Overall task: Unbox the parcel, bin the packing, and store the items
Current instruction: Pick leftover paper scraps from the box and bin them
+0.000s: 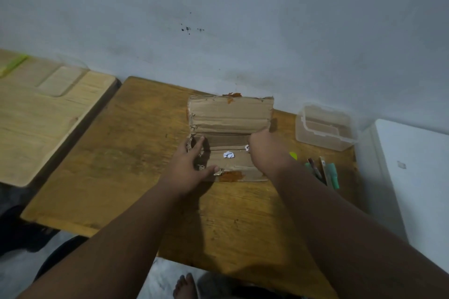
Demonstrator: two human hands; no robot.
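On the table [136,153], near the far wall [218,31], the box [230,114] sat open, the left hand [187,170] bracing its left end with spread fingers, the right hand [264,150] reaching inside, fingers hidden; a hard tug could tear its frayed cardboard.

You face a pale blue-grey wall [218,7], dull and scuffed, with a small cluster of dark specks [187,29] on it. At its foot you have a worn brown wooden table [136,153]; just left of it, across a narrow dark gap, is a paler wooden table [48,116] with rounded corners, and a white flat-topped unit [413,165] stands close on your right. The light is dim and even, and grey floor [165,279] shows below the table's near edge.
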